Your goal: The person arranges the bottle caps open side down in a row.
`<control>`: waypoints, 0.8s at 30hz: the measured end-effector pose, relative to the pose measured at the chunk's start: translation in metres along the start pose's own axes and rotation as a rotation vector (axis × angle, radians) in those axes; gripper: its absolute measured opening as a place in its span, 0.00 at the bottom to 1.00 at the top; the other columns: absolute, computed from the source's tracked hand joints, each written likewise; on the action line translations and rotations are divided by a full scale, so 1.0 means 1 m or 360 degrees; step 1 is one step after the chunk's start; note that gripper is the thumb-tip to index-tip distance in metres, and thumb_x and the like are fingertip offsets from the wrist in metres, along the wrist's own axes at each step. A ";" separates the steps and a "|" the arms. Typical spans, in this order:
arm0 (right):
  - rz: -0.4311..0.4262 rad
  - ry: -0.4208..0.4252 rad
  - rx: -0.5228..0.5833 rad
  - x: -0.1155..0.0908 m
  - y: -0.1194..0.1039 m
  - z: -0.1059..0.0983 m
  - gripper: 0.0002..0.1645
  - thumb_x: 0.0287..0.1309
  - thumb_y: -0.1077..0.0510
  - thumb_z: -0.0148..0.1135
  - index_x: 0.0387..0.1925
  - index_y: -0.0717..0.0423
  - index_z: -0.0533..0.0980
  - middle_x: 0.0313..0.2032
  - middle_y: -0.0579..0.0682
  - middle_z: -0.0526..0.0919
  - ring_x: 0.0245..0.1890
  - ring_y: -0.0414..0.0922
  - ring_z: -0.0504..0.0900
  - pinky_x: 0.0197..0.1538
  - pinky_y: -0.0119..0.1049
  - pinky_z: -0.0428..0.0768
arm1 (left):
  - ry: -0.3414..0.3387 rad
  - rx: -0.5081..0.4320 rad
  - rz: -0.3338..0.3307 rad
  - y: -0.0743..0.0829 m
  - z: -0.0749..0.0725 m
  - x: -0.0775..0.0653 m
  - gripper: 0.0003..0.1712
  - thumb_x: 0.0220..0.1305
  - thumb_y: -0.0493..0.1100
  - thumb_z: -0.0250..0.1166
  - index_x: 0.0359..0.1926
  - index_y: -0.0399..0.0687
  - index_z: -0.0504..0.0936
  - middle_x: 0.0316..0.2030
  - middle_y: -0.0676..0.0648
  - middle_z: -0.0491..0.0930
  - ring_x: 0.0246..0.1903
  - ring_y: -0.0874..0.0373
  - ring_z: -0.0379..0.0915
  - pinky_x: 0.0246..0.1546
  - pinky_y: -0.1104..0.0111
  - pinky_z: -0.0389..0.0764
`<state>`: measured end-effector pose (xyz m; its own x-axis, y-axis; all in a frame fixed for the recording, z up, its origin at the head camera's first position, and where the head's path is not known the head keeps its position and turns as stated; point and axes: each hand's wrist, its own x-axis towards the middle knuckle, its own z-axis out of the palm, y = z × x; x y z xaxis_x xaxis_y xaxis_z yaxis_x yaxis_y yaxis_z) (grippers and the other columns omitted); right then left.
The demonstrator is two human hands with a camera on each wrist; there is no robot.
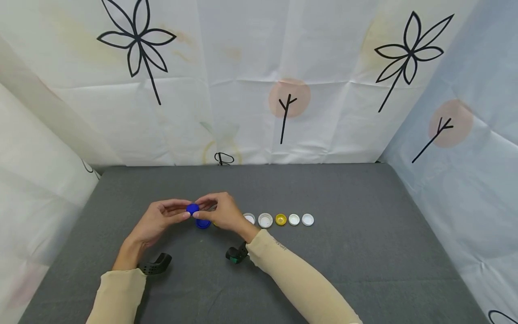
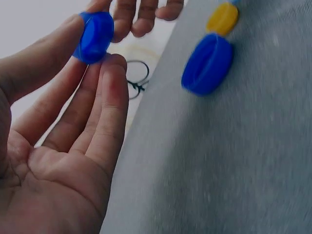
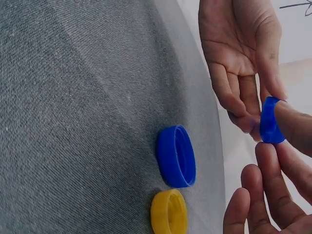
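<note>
Fingers of the left hand (image 1: 157, 220) and right hand (image 1: 225, 213) met, in the head view, around a small round blue plastic cap (image 1: 192, 209), pinching it from either side, so yeah, both were grasping the same thing. Just below those fingertips sat a second round blue cap (image 1: 203, 224), hollow side up, on a dark grey cloth-covered table (image 1: 404, 252). A sliver of a round yellow plastic cap (image 1: 216, 225) showed by the right hand's fingers, mostly hidden. Right of the fingers ran five more: a round white cap (image 1: 249, 218), a wider white cap (image 1: 265, 220), a golden-yellow cap (image 1: 281, 219), a little white cap (image 1: 294, 219) and an end white cap (image 1: 308, 219). Beyond the fingers hung a white cloth backdrop (image 1: 323, 117) with black line flowers.

Left wrist view: the pinched cap was up off the table at the left thumb's tip, with the left hand's fingers stretched out below it. Three right-hand fingers hung clear of it. A light blue sliver (image 2: 235, 1), too cut off to identify, peeked past the yellow cap, right of the fingers.

Right wrist view: right thumb lay over the pinched cap, index fingertip at its lower edge, left thumb tip at its upper edge. Couldn't tell how many left fingertips touched behind it. The second blue and yellow caps sat just beside each other, left of the fingers.
</note>
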<state>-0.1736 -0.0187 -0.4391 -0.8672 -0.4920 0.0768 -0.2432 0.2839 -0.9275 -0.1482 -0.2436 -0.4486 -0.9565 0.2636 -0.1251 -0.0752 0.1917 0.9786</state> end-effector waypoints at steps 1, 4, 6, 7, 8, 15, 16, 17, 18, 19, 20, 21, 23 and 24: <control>0.0008 0.0001 0.0000 0.001 0.000 0.002 0.17 0.59 0.59 0.74 0.49 0.59 0.85 0.39 0.47 0.87 0.38 0.35 0.83 0.43 0.26 0.80 | -0.0009 0.0019 0.0009 -0.001 -0.001 0.000 0.28 0.67 0.42 0.71 0.61 0.28 0.77 0.54 0.39 0.81 0.50 0.59 0.82 0.50 0.69 0.80; 0.0028 0.0002 -0.0033 0.002 0.001 0.007 0.16 0.58 0.60 0.75 0.48 0.58 0.85 0.39 0.47 0.87 0.39 0.37 0.83 0.43 0.26 0.79 | -0.0050 0.0096 0.0041 -0.004 -0.005 -0.001 0.27 0.66 0.40 0.71 0.60 0.28 0.78 0.54 0.35 0.81 0.48 0.59 0.83 0.48 0.66 0.82; 0.0046 -0.0004 -0.0076 0.002 0.001 0.010 0.16 0.58 0.59 0.75 0.49 0.57 0.85 0.40 0.47 0.87 0.40 0.37 0.83 0.43 0.25 0.79 | -0.0078 0.0176 0.0084 -0.006 -0.008 -0.001 0.25 0.66 0.39 0.71 0.59 0.28 0.78 0.52 0.33 0.82 0.46 0.58 0.84 0.46 0.65 0.83; 0.0053 -0.0009 -0.0098 0.002 0.002 0.011 0.17 0.59 0.59 0.75 0.49 0.57 0.85 0.40 0.47 0.87 0.40 0.38 0.83 0.44 0.25 0.78 | -0.0086 0.0220 0.0104 -0.007 -0.009 -0.001 0.24 0.66 0.38 0.71 0.59 0.29 0.79 0.51 0.33 0.82 0.45 0.58 0.84 0.45 0.65 0.83; 0.0057 -0.0015 -0.0132 0.002 0.002 0.012 0.17 0.59 0.58 0.75 0.50 0.57 0.85 0.41 0.47 0.87 0.42 0.39 0.84 0.44 0.25 0.78 | -0.0085 0.0277 0.0126 -0.008 -0.010 -0.001 0.23 0.65 0.38 0.71 0.58 0.30 0.80 0.50 0.33 0.83 0.44 0.58 0.84 0.45 0.65 0.84; 0.0002 -0.0045 -0.0463 0.000 0.009 0.013 0.22 0.58 0.53 0.76 0.53 0.55 0.84 0.47 0.46 0.86 0.50 0.41 0.81 0.57 0.31 0.73 | 0.0013 0.0748 0.0247 -0.019 -0.020 -0.005 0.19 0.61 0.42 0.75 0.52 0.41 0.87 0.46 0.44 0.86 0.44 0.56 0.82 0.42 0.70 0.80; -0.0011 -0.0050 -0.0517 0.000 0.010 0.012 0.22 0.58 0.52 0.76 0.53 0.54 0.84 0.47 0.45 0.86 0.51 0.41 0.80 0.59 0.32 0.71 | 0.0022 0.0795 0.0260 -0.020 -0.021 -0.005 0.19 0.61 0.43 0.76 0.51 0.42 0.87 0.45 0.45 0.86 0.43 0.56 0.81 0.41 0.70 0.80; -0.0018 -0.0057 -0.0560 0.000 0.011 0.012 0.23 0.57 0.52 0.77 0.53 0.54 0.84 0.47 0.45 0.86 0.51 0.41 0.79 0.61 0.34 0.70 | 0.0024 0.0827 0.0275 -0.022 -0.022 -0.006 0.18 0.60 0.43 0.76 0.51 0.43 0.88 0.45 0.46 0.86 0.43 0.56 0.81 0.40 0.70 0.79; -0.0019 -0.0068 -0.0595 0.000 0.011 0.011 0.24 0.57 0.51 0.77 0.53 0.54 0.84 0.47 0.45 0.86 0.51 0.40 0.78 0.62 0.36 0.68 | 0.0022 0.0844 0.0288 -0.024 -0.022 -0.006 0.18 0.60 0.43 0.76 0.50 0.44 0.88 0.45 0.47 0.86 0.43 0.56 0.80 0.40 0.70 0.79; -0.0021 -0.0079 -0.0631 0.001 0.012 0.010 0.24 0.56 0.50 0.77 0.53 0.54 0.84 0.48 0.45 0.86 0.51 0.40 0.77 0.63 0.36 0.67 | 0.0019 0.0857 0.0300 -0.025 -0.022 -0.006 0.18 0.59 0.43 0.77 0.50 0.44 0.88 0.44 0.47 0.86 0.42 0.56 0.80 0.39 0.69 0.78; -0.0017 -0.0089 -0.0649 0.001 0.013 0.010 0.25 0.56 0.50 0.78 0.54 0.53 0.84 0.48 0.45 0.86 0.51 0.39 0.77 0.63 0.37 0.67 | 0.0013 0.0864 0.0307 -0.027 -0.023 -0.006 0.17 0.59 0.43 0.77 0.50 0.45 0.89 0.44 0.48 0.86 0.42 0.56 0.80 0.39 0.69 0.78; -0.0017 -0.0097 -0.0669 0.001 0.014 0.009 0.26 0.55 0.49 0.78 0.54 0.53 0.84 0.48 0.45 0.86 0.50 0.39 0.77 0.63 0.37 0.67 | 0.0008 0.0865 0.0316 -0.028 -0.023 -0.006 0.17 0.59 0.43 0.77 0.49 0.45 0.89 0.43 0.48 0.86 0.42 0.57 0.79 0.39 0.69 0.78; -0.0014 -0.0110 -0.0698 0.001 0.017 0.008 0.27 0.54 0.48 0.79 0.54 0.53 0.84 0.48 0.44 0.86 0.50 0.39 0.76 0.62 0.37 0.68 | 0.0003 0.0871 0.0331 -0.029 -0.022 -0.006 0.17 0.58 0.42 0.78 0.48 0.44 0.89 0.42 0.48 0.86 0.42 0.56 0.79 0.41 0.67 0.79; -0.0016 -0.0112 -0.0712 0.000 0.018 0.008 0.28 0.53 0.47 0.79 0.54 0.53 0.84 0.48 0.44 0.86 0.49 0.39 0.76 0.61 0.37 0.68 | 0.0001 0.0885 0.0335 -0.029 -0.022 -0.006 0.17 0.57 0.42 0.78 0.48 0.43 0.89 0.42 0.49 0.86 0.42 0.55 0.79 0.42 0.66 0.79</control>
<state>-0.1749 -0.0204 -0.4583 -0.8361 -0.5467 0.0457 -0.4287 0.5991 -0.6763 -0.1464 -0.2718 -0.4731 -0.9349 0.3494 0.0627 0.2752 0.6018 0.7498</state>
